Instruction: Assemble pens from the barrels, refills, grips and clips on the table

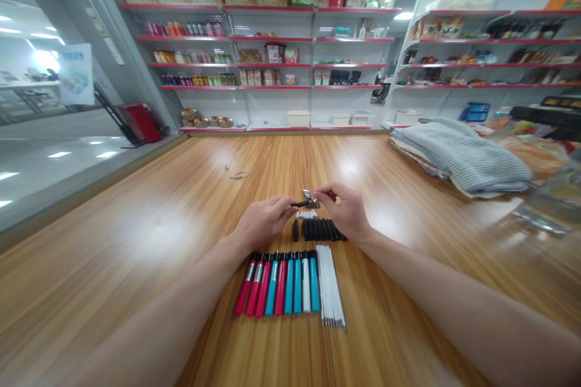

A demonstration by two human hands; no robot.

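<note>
My left hand [265,221] is closed in a pinch on a small black pen part [300,204], held level above the wooden table [181,242]. My right hand [345,208] is also closed, its fingertips meeting the other end of that part beside a little pile of metal clips [311,196]. Just below the hands lie a row of black pen caps [322,230] and some small white tips [307,214]. Nearer to me lie several red, teal and white pen barrels [281,284] side by side, with a bundle of white refills [330,285] to their right.
Folded striped cloths [463,154] are stacked at the table's right. A small metal ring and wire [238,175] lie further out. Store shelves [272,66] with goods stand behind the table. A clear plastic item [551,202] sits at the right edge.
</note>
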